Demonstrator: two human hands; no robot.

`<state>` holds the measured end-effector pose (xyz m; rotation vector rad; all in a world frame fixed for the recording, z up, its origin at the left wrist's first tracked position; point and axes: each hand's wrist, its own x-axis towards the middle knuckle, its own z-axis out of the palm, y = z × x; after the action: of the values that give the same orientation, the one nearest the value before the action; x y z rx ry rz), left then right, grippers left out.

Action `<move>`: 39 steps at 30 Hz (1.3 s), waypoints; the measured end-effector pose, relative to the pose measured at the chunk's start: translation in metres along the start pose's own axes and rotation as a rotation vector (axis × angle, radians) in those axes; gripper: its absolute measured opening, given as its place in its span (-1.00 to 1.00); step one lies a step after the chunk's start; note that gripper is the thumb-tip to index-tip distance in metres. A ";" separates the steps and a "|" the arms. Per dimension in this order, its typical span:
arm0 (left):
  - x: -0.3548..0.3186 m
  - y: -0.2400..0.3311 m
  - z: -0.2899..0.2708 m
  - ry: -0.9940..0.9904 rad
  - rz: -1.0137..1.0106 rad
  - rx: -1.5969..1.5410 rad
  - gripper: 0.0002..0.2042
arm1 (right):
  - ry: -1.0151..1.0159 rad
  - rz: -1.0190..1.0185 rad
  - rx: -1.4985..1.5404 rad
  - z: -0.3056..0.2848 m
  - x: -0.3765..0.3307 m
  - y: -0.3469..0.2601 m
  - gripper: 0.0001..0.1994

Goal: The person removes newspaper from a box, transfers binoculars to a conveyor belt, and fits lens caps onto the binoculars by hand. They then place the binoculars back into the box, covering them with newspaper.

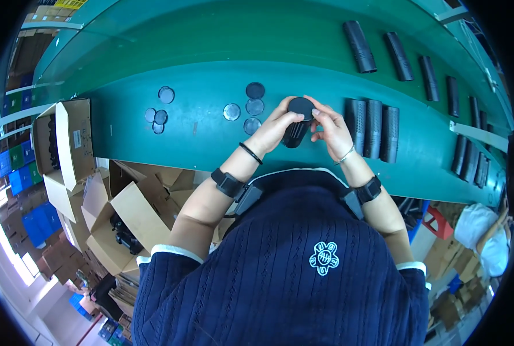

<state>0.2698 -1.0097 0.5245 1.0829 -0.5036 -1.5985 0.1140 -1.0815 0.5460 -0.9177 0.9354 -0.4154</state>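
Over the near part of the green bench I hold a black ribbed tube (294, 137), tilted, with a round black cap (301, 106) at its upper end. My left hand (275, 126) is closed round the tube's left side, its thumb on the cap's edge. My right hand (332, 128) pinches the cap's right edge with thumb and forefinger; its other fingers are curled beside the tube. Whether the cap is fully seated cannot be seen. Left of my hands lie several loose round caps, such as a dark cap (255, 90) and a greyish cap (231, 112).
Three black tubes (373, 129) lie side by side right of my hands. Farther back, more tubes (359, 47) lie spaced along a green belt (303, 34). More caps (160, 117) lie at the left. Open cardboard boxes (144, 216) stand below the bench's near left edge.
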 end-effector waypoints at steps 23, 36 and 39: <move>-0.002 -0.009 -0.001 -0.163 -0.004 0.520 -0.39 | -0.209 -0.155 -0.233 -0.027 -0.004 0.018 -0.45; -0.015 -0.012 0.016 0.137 0.329 1.126 -0.33 | -0.255 -0.154 0.030 -0.024 -0.010 0.017 -0.36; -0.012 -0.013 0.015 0.137 0.384 1.126 -0.33 | -0.294 -0.213 -0.014 -0.031 -0.005 0.020 -0.34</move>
<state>0.2504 -0.9979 0.5263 1.7406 -1.5069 -0.8218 0.0844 -1.0823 0.5239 -1.0636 0.5751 -0.4407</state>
